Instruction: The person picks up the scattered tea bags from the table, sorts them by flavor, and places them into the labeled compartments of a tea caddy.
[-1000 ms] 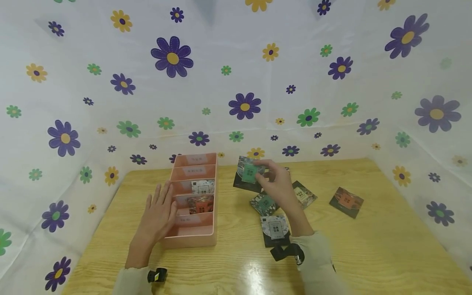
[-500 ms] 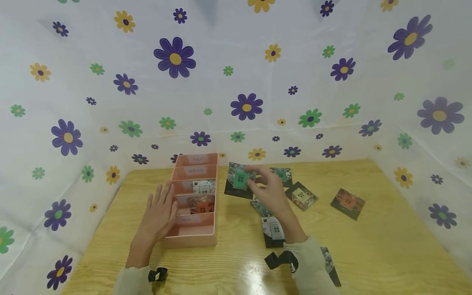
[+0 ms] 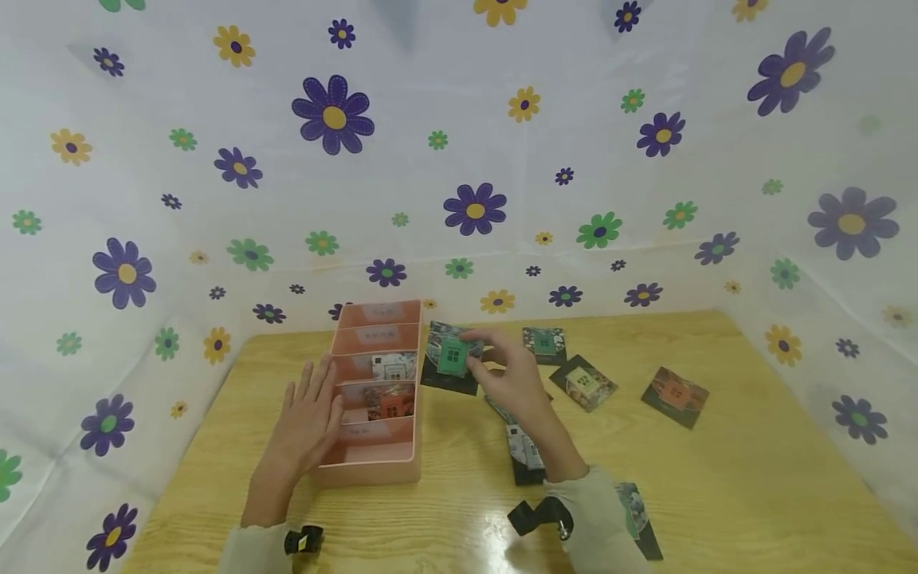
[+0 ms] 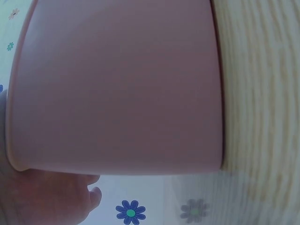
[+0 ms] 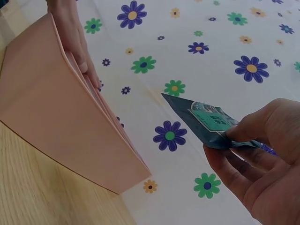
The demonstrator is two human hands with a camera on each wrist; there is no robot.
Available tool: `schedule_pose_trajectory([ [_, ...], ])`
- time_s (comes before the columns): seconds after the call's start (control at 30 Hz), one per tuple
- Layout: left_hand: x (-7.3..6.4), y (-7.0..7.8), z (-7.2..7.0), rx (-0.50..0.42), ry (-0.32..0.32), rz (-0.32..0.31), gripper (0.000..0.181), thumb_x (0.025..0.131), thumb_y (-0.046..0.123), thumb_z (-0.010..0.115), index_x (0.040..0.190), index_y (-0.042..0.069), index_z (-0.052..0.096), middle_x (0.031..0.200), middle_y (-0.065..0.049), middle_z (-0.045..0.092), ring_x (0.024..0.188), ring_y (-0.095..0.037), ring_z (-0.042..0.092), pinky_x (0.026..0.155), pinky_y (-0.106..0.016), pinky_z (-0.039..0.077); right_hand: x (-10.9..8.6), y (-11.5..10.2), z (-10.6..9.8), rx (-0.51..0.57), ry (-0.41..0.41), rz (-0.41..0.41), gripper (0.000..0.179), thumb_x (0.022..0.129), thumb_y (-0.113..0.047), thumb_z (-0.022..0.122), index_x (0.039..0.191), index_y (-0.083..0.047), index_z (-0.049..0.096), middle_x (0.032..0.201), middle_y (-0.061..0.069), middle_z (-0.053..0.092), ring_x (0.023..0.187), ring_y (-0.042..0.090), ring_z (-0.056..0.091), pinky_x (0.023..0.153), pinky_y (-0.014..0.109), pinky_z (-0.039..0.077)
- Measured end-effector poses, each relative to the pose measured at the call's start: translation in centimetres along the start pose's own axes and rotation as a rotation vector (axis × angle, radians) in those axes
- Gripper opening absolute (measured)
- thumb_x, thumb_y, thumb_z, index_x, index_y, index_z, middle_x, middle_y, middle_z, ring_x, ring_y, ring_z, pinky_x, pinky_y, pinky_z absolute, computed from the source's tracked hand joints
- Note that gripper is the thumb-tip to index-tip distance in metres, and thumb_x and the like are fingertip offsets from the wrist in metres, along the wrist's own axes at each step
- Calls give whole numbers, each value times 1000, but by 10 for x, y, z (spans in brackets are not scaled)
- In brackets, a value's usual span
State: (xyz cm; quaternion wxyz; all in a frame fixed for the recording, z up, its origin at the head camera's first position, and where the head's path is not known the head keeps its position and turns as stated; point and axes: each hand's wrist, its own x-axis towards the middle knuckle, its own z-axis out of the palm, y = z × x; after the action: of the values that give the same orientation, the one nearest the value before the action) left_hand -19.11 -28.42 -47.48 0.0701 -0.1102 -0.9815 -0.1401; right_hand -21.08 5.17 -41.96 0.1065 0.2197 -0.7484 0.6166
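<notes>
My right hand [image 3: 508,379] pinches a dark square sachet with a green label [image 3: 451,355] by its right edge. It holds the sachet above the table, just right of the pink divided box [image 3: 418,446]. In the right wrist view the sachet [image 5: 208,123] is tilted, thumb on top and fingers beneath. My left hand [image 3: 304,418] rests along the box's left rim, its fingers straight. In the box, a sachet with a white label [image 3: 394,367] lies in the middle compartment. A red-labelled sachet [image 3: 391,402] lies in the compartment nearer me.
Right of the box lie a green-labelled sachet [image 3: 544,345], a yellow-labelled one [image 3: 583,383], a red-labelled one [image 3: 675,396] and a white-labelled one [image 3: 523,456]. Another sachet [image 3: 638,518] shows beside my right sleeve. Flowered cloth [image 3: 402,159] encloses the wooden table [image 3: 753,478].
My right hand has moved left and slightly toward me, bringing the green-labelled sachet close to the box's right side. My left hand stays in place on the box.
</notes>
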Motion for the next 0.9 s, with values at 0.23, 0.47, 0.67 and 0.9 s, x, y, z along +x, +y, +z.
schedule_pose_trajectory([
  [0.23,0,0,2,-16,-10,1,60,111,27,31,162,-4,18,170,-20,11,156,-43,3,120,-67,8,-2,-4,12,3,-23,33,31,96,4,67,125,-7,70,130,10,67,101,30,71,71,29,60],
  [0.47,0,-1,1,-24,-6,2,60,111,26,32,162,-3,17,170,-20,11,156,-43,3,120,-68,7,-3,-7,23,42,-38,12,31,96,5,67,126,-2,69,130,15,67,101,33,72,69,33,61],
  [0.67,-1,-1,1,-26,9,13,61,111,26,33,162,-3,18,169,-22,13,155,-44,4,119,-68,8,-5,-8,30,11,-59,-3,31,96,2,68,124,-11,72,125,6,70,96,25,72,71,38,62],
  [0.9,-1,-2,1,-15,-2,8,61,111,27,32,162,-4,17,170,-22,12,155,-44,3,120,-68,7,-9,-9,41,0,-94,-49,32,95,2,68,123,-13,71,125,4,70,96,22,72,71,33,62],
])
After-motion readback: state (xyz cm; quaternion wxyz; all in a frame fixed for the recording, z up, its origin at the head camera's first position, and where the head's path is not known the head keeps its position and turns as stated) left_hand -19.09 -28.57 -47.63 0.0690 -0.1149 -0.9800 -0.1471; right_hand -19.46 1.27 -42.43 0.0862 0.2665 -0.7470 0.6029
